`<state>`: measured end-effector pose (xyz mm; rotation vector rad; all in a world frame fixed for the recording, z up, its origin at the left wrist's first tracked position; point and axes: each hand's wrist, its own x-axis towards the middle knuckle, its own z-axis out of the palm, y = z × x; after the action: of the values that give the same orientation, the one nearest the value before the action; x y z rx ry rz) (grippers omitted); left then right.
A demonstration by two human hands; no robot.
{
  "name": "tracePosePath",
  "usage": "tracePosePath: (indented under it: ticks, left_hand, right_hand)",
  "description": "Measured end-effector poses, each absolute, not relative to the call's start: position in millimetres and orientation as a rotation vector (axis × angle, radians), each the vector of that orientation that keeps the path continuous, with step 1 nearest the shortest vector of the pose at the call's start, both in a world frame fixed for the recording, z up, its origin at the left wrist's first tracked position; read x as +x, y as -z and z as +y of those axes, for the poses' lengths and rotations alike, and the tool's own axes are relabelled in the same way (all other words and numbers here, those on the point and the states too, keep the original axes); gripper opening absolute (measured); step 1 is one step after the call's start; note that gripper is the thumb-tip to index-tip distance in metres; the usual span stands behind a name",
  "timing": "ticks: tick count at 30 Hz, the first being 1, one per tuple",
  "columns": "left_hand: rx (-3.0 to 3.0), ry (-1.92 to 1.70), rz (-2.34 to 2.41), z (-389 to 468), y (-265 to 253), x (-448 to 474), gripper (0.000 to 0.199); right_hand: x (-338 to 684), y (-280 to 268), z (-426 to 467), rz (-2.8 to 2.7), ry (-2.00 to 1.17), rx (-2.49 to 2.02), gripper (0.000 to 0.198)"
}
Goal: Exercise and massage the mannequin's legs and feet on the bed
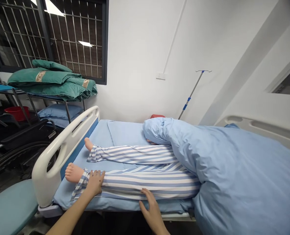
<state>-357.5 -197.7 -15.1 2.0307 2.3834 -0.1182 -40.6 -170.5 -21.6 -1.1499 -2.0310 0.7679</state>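
A manikin's leg (140,181), in blue-and-white striped trousers, lies straight along the near side of the bed. My left hand (95,183) is closed over its lower shin just above the cuff, with the fingertips on the upper side. By the knee, my right hand (151,210) is open, thumb and forefinger apart, its fingertips at the near edge of the trouser leg. Beyond lies the other striped leg (135,154). Both bare feet show, the nearer foot (73,173) with toes up. A light blue quilt (223,163) is folded back over the upper body and hides it.
A cream footboard (45,163) closes the bed's left end. Left of it are a teal stool (12,207) and a wheelchair (19,143). Green cushions (51,80) lie on a rack by the barred window. An IV pole (191,94) rises behind the bed.
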Motion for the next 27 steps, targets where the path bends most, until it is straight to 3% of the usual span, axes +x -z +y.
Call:
tracePosePath:
  ticks: [4, 10, 21, 27]
  left_hand:
    - [2.215, -0.007, 2.199, -192.0, 8.4, -326.2, 0.087]
    - [2.045, 0.076, 2.190, -179.5, 13.8, -334.9, 0.072]
    - [2.053, 0.110, 2.191, -185.3, 18.5, -375.0, 0.063]
    - [2.078, 0.158, 2.212, -189.1, 15.7, -387.9, 0.056]
  right_hand:
    - [-51.1, 5.8, -158.1, -2.070, -0.723, -1.115, 0.039]
    - [-58.9, 14.6, -152.8, -2.122, -0.818, -1.165, 0.042]
    - [-65.9, 28.7, -187.7, -2.032, -0.828, -1.176, 0.041]
    - [-72.9, 63.5, -221.7, -1.801, -1.138, -1.311, 0.039]
